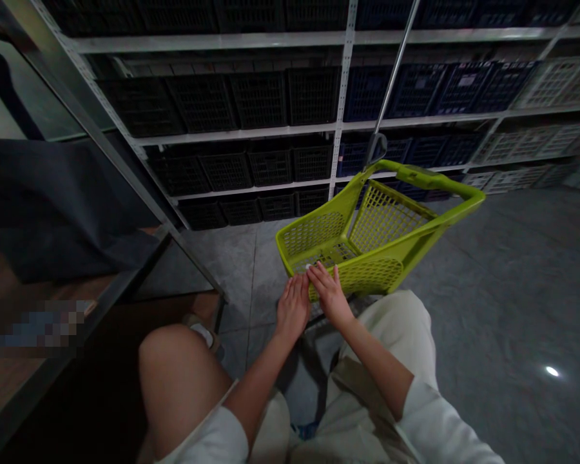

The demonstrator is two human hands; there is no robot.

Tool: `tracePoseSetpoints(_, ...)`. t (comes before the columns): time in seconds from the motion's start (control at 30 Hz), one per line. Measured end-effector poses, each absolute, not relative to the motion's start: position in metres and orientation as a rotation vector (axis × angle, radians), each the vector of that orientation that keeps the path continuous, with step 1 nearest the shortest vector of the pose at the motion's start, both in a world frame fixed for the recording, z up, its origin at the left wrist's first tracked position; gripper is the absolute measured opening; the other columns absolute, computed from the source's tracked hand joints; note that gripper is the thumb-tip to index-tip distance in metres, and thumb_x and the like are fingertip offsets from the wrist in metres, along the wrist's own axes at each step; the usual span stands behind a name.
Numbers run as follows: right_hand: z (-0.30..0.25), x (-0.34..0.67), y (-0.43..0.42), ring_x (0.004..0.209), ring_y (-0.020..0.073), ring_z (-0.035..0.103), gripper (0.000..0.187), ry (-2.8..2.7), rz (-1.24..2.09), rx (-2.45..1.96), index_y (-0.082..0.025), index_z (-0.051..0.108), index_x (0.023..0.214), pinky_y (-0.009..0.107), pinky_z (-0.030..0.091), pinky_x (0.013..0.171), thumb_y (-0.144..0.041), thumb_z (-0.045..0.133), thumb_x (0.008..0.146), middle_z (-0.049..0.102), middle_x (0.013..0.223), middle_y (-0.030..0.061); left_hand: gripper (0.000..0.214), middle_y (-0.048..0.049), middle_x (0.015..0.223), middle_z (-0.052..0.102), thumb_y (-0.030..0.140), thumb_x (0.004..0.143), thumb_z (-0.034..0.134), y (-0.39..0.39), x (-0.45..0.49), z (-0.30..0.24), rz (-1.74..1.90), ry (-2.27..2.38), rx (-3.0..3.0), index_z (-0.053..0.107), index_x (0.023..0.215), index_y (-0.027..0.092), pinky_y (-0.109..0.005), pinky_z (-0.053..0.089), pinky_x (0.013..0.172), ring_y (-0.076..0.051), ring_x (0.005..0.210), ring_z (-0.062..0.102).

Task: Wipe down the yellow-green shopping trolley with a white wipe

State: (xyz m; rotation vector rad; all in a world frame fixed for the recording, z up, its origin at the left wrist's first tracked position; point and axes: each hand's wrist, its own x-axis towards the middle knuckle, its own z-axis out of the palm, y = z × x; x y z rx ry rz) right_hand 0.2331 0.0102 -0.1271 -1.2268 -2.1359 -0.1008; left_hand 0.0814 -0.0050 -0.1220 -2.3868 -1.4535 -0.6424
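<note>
So here's the setup: a lime-green plastic mesh shopping basket on a frame (pixel 381 219) sits at about 12 o'clock from the hands, with its near edge right up against them. It has a chunky green loop handle (pixel 430 183) across the far side, and a thin metal pole (pixel 391 84) rises from it toward 1 o'clock.

The left hand (pixel 292 306) and right hand (pixel 329 295) are close together, fingers loosely spread, with the fingertips at the basket's near edge. Neither looks wide open or tightly wrapped around anything, though it's dim down there, so I honestly can't tell if they're really gripping it. There's also a tiny white speck (pixel 308 266) by the right fingertips (pixel 319 274).

Further out, a bare knee (pixel 176 386) sits at 7 o'clock and cream trousers (pixel 391 335) fill the bottom of the view, with a white sleeve (pixel 439 425) at 4 o'clock. Grey tile floor (pixel 493 258) spreads out to 3 o'clock. Behind the basket, white metal shelving (pixel 343 96) holds black plastic crates (pixel 261 100), navy crates (pixel 415 90) and white crates (pixel 555 80). A dark cloth (pixel 53 206) hangs at 10 o'clock.
</note>
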Motion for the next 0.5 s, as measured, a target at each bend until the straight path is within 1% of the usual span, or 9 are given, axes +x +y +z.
tracePoseSetpoints(0.07,-0.126,0.218,0.017,0.149,0.0238,0.029,0.072,-2.11,-0.105,-1.247,-0.019,0.041,0.149,0.061,0.015,0.121,0.0,0.036,0.081,0.052,0.147,0.0111,0.052,-0.0187,0.139,0.058,0.012,0.09,0.041,0.005,0.075,-0.12,-0.656,-1.453,-2.383,0.041,0.142,0.005,-0.044,0.04,0.115,-0.026,0.135,0.051)
tracePoseSetpoints(0.17,-0.121,0.209,0.019,0.147,0.0216,0.033,0.068,-2.161,-0.16,-1.228,-0.02,0.042,0.149,0.057,0.015,0.122,-0.001,0.038,0.083,0.053,0.147,0.0101,0.053,-0.0191,0.138,0.058,0.013,0.091,0.041,0.007,0.069,-0.118,-0.667,-1.472,-2.365,0.039,0.144,0.006,-0.046,0.041,0.114,-0.027,0.134,0.052)
tracePoseSetpoints(0.27,-0.114,0.231,0.014,0.147,0.0185,0.033,0.067,-2.238,-0.242,-1.196,-0.021,0.042,0.148,0.054,0.008,0.124,-0.001,0.039,0.084,0.053,0.147,0.008,0.056,-0.0196,0.141,0.056,0.013,0.091,0.042,-0.005,0.067,-0.119,-0.664,-1.549,-2.314,0.035,0.147,0.006,-0.046,0.039,0.115,-0.027,0.136,0.05)
tracePoseSetpoints(0.37,-0.106,0.279,0.01,0.146,0.0185,0.034,0.07,-2.152,-0.313,-1.298,-0.022,0.043,0.147,0.055,0.001,0.123,0.001,0.039,0.081,0.054,0.147,0.0065,0.06,-0.0202,0.144,0.053,0.013,0.091,0.044,-0.019,0.068,-0.12,-0.653,-1.62,-2.278,0.03,0.15,0.005,-0.044,0.037,0.117,-0.027,0.137,0.048)
tracePoseSetpoints(0.43,-0.101,0.309,0.01,0.145,0.0199,0.036,0.074,-2.023,-0.345,-1.417,-0.023,0.044,0.146,0.056,0.001,0.122,0.002,0.039,0.076,0.054,0.146,0.006,0.064,-0.0205,0.145,0.052,0.014,0.091,0.046,-0.026,0.068,-0.119,-0.664,-1.659,-2.254,0.028,0.151,0.005,-0.046,0.037,0.117,-0.028,0.138,0.047)
tracePoseSetpoints(0.5,-0.098,0.322,0.01,0.145,0.0213,0.036,0.078,-1.899,-0.347,-1.514,-0.024,0.045,0.145,0.056,0.001,0.121,0.002,0.04,0.072,0.054,0.147,0.0057,0.065,-0.0216,0.145,0.051,0.014,0.09,0.048,-0.031,0.069,-0.116,-0.669,-1.702,-2.229,0.029,0.15,0.003,-0.046,0.037,0.117,-0.029,0.138,0.046)
